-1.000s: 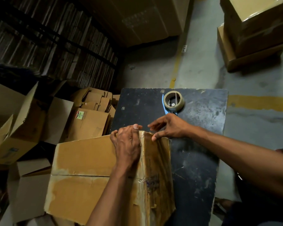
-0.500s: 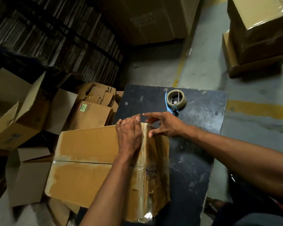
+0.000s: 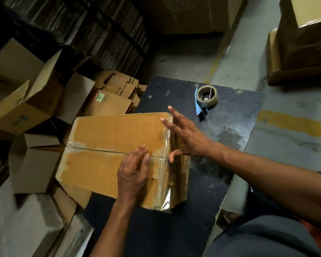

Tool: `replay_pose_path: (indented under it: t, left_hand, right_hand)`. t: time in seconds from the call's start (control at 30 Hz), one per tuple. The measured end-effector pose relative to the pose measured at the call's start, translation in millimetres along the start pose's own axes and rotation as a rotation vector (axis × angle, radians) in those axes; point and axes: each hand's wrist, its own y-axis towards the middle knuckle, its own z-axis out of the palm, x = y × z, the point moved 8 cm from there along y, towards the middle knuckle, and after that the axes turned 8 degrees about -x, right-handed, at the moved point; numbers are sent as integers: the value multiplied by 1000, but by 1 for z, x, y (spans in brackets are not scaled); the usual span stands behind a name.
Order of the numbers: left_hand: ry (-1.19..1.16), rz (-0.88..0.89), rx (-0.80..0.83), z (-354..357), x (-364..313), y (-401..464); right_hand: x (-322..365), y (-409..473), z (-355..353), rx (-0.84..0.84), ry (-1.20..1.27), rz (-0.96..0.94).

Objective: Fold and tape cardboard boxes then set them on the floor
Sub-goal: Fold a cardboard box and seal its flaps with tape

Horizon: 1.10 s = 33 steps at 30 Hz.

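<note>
A brown cardboard box [image 3: 107, 138] lies on the dark table [image 3: 226, 138], overhanging its left edge. Clear tape runs along the box's centre seam and down its right side. My left hand [image 3: 133, 173] lies flat on the top near the seam's right end, fingers pressing the tape. My right hand [image 3: 185, 136] is spread against the box's right top edge, fingers straight and thumb on the side face. A tape roll in a blue dispenser [image 3: 205, 98] sits on the table beyond the box.
Several open and flattened boxes [image 3: 26, 101] crowd the floor at left. Stacked flat cardboard [image 3: 93, 28] fills the shelves behind. Taped boxes [image 3: 304, 41] stand on the floor at upper right, beyond a yellow floor line [image 3: 295, 125].
My left hand slid from the box's far corner back along the top to the seam. My right hand moved onto the box's right edge and spread its fingers. The view tilted down.
</note>
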Motion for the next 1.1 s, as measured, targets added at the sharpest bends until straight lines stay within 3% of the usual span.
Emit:
replay_pose_path:
  t: [0.13,0.27,0.37,0.53,0.73,0.93,1.1]
  left_hand:
    - [-33,34,67,-10,7,-54]
    - [-54,232,181,-11,-8,-90]
    - [28,404,255,-8,-10,-105]
    - [160,538,190,-2,-3,-107]
    - [161,538,113,-2,-7,-109]
    - [129,491,110,-3,-6,-108]
    - [117,465,91,-6,-9,-108]
  right_hand:
    - [-7,1,0,24,-81,-9]
    - [-13,-1,-9,129,-258,-80]
    - [27,-6,-10,94,-276,-159]
    - [67,-34,31,81,-294,-300]
    - [46,-50,24,129,-340,-347]
    - [103,-54,30,49,-206,-424]
    - [92,-68,47,95,-262,-472]
